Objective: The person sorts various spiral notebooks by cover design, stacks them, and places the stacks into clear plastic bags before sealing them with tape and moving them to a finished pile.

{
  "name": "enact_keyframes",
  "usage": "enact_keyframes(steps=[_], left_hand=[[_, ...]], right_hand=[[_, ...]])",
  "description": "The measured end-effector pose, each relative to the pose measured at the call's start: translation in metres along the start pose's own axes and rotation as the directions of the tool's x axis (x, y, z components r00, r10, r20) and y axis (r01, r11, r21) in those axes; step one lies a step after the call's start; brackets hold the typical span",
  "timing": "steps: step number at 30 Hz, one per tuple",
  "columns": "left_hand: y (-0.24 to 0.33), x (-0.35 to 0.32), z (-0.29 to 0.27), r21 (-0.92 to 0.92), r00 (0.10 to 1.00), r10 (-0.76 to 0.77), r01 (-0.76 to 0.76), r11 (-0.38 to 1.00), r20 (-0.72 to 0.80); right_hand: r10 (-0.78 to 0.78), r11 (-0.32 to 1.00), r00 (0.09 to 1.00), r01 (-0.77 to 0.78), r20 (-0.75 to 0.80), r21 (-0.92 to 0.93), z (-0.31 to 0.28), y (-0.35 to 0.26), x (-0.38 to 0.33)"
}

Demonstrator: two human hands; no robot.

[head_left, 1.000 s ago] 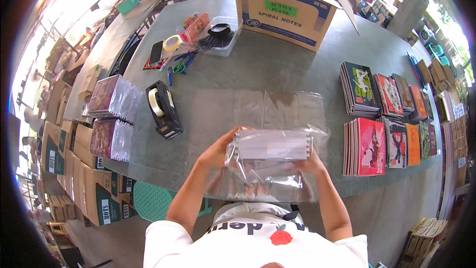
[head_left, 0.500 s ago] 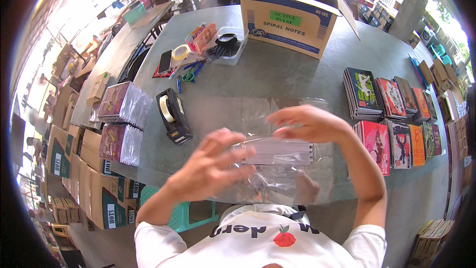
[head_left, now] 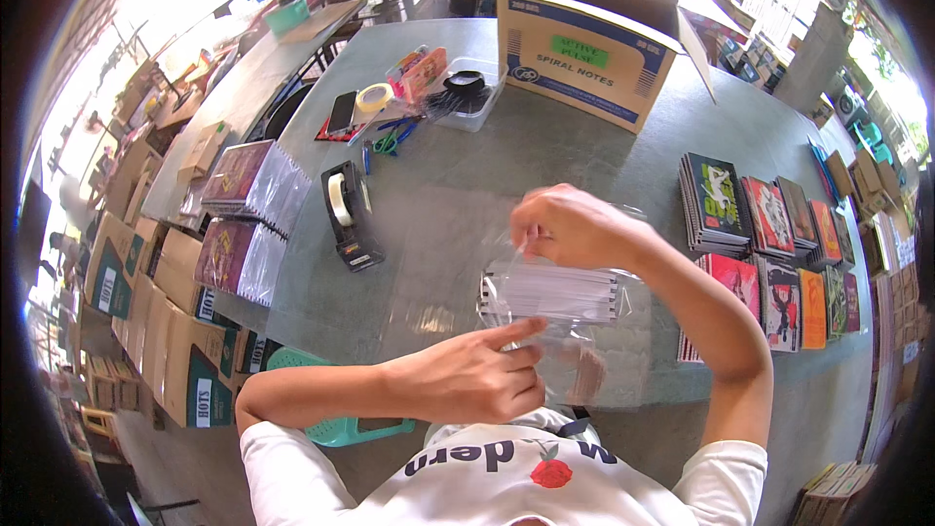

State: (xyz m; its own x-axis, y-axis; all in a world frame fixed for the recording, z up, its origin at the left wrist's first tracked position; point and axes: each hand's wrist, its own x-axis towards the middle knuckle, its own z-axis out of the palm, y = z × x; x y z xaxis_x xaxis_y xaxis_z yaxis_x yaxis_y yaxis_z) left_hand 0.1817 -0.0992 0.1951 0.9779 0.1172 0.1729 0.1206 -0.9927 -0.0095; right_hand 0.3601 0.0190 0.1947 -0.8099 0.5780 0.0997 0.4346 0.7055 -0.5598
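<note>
A stack of spiral notebooks, white page edges up and dark coils at both ends, lies on clear plastic film in front of me. Beyond the stack, my right hand is closed in a pinch, drawing up a fold of the film. My left hand is at the stack's near side, index finger stretched out by the film and the other fingers loosely bent. Nothing shows in its grasp; the thumb is partly hidden. To the left stands a black tape dispenser with a roll of tape.
Wrapped notebook stacks sit at the left edge, and colourful notebooks stand in rows on the right. At the back are an open carton, a plastic tub, scissors and a phone. A green stool is below the table.
My left hand has moved right and nearer to me, below the stack. My right hand has gone from spread fingers to a pinch on the film, lifting its edge.
</note>
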Motion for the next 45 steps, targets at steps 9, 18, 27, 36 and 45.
enact_keyframes(steps=[9,18,27,36,45], left_hand=[[-0.065,0.004,0.001,-0.590,0.504,-0.851,0.736,0.333,0.148],[-0.041,-0.007,-0.063,-0.132,0.742,-0.590,0.582,0.802,-0.317],[0.003,-0.008,-0.035,-0.031,0.949,-0.182,0.180,0.983,-0.256],[0.004,-0.012,0.029,-0.048,0.972,-0.121,0.114,0.992,-0.202],[-0.012,0.001,0.007,0.152,0.947,-0.054,0.107,0.983,-0.317]], right_hand=[[0.321,0.877,0.933,-0.226,-0.165,0.424,-0.036,0.002,-0.041],[0.367,0.926,0.740,-0.235,-0.564,0.294,-0.046,-0.020,-0.121],[-0.095,0.995,0.954,0.090,-0.285,-0.029,-0.035,-0.027,-0.059],[0.130,0.963,0.844,-0.233,0.520,0.137,-0.009,-0.006,0.037],[0.055,0.787,0.985,0.057,-0.161,0.615,-0.043,0.000,-0.004]])
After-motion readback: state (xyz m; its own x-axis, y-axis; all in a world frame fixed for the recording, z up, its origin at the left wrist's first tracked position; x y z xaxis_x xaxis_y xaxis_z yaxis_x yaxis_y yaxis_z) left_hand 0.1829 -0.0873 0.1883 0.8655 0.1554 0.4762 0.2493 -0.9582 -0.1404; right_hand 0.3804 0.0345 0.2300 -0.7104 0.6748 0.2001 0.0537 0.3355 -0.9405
